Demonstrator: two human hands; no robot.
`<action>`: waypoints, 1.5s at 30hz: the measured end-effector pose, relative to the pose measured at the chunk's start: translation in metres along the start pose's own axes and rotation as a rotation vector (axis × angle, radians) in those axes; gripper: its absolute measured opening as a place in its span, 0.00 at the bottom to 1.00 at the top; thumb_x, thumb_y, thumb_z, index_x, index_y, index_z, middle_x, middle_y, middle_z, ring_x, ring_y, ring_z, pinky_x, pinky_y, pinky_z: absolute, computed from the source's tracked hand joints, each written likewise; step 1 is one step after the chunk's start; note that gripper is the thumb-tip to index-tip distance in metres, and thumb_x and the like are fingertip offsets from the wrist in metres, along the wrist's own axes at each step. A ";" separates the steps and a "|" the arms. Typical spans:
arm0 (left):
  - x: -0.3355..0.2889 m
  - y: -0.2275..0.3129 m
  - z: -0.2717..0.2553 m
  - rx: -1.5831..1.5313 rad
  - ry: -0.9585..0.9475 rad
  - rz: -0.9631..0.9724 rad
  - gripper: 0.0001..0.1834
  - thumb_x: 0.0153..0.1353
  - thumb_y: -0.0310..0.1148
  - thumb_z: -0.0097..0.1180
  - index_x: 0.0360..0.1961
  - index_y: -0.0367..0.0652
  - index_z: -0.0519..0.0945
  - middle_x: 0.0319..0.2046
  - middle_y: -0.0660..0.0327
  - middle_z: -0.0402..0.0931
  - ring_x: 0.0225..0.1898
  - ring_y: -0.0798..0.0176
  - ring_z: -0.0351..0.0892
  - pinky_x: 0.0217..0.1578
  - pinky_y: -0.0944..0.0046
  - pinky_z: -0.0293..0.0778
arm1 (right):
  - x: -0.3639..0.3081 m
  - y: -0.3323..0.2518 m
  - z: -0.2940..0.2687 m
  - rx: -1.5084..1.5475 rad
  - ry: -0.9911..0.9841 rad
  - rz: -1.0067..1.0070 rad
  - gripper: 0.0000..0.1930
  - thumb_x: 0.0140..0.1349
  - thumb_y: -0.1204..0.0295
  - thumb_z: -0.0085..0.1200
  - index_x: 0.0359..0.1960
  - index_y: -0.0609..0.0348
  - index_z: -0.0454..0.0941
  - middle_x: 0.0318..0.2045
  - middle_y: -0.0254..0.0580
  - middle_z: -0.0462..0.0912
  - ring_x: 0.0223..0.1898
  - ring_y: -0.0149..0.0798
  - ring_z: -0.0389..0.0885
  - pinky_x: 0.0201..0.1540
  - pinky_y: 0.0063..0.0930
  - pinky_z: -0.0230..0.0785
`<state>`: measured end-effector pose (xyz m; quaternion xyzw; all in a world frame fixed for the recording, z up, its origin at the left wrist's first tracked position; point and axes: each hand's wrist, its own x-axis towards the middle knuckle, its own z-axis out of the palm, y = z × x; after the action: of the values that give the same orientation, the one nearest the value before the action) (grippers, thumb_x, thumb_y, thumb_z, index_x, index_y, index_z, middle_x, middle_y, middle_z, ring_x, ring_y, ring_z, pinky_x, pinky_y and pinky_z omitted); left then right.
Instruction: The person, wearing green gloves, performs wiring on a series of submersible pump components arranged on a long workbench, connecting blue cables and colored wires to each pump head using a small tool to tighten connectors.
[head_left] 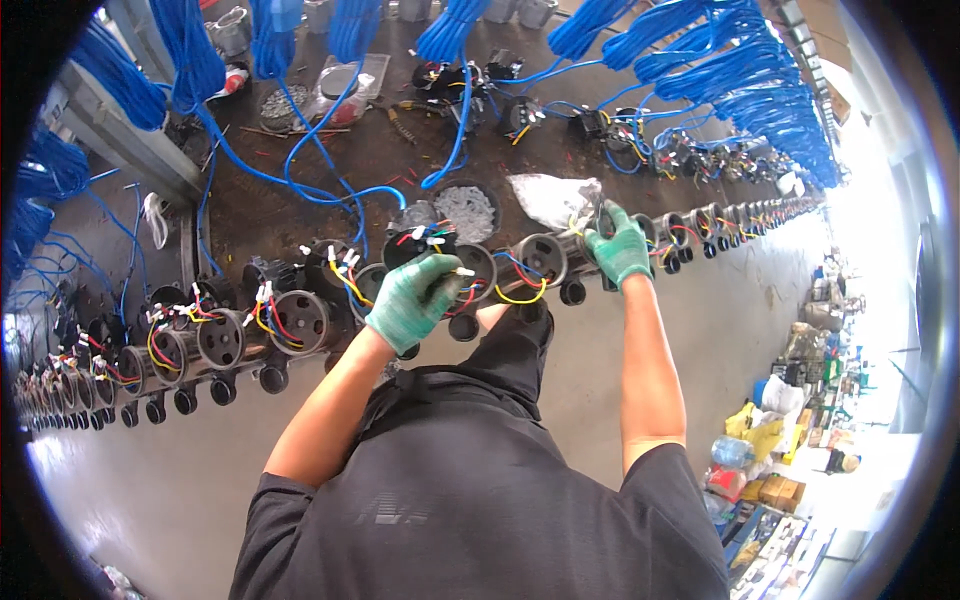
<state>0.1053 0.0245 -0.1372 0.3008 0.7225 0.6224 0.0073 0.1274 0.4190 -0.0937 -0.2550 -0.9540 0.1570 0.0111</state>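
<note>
My left hand (415, 302), in a green glove, is closed with its fingers curled in front of the row of dark cylindrical housings. A small white wire connector (464, 271) shows at its fingertips. Just beyond it sits a black part with coloured wires (425, 238). Farther right, my right hand (620, 248), also gloved in green, has its fingers bent at the row beside a clear plastic bag (555, 200); what lies under them is mostly hidden. Between my hands, a round open housing (541, 258) has red, blue and yellow wires at its front.
Bundles of blue cable (355, 30) hang along the far side, with strands trailing over the dark bench (330, 150). A round tub of small grey parts (466, 210) stands beyond my hands. More wired housings (221, 340) line the near edge. Boxes and bags (780, 490) lie at the right.
</note>
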 end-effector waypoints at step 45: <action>0.002 0.006 -0.006 -0.205 0.013 -0.123 0.16 0.80 0.27 0.57 0.65 0.41 0.83 0.46 0.61 0.90 0.41 0.72 0.85 0.46 0.64 0.84 | -0.124 -0.179 0.026 0.511 -0.093 -0.636 0.04 0.68 0.72 0.66 0.39 0.58 0.85 0.34 0.55 0.88 0.35 0.61 0.89 0.38 0.48 0.80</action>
<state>0.1041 0.0206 -0.1298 0.2496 0.6720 0.6935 0.0714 0.1461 0.2039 -0.0563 0.0709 -0.9152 0.3889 0.0789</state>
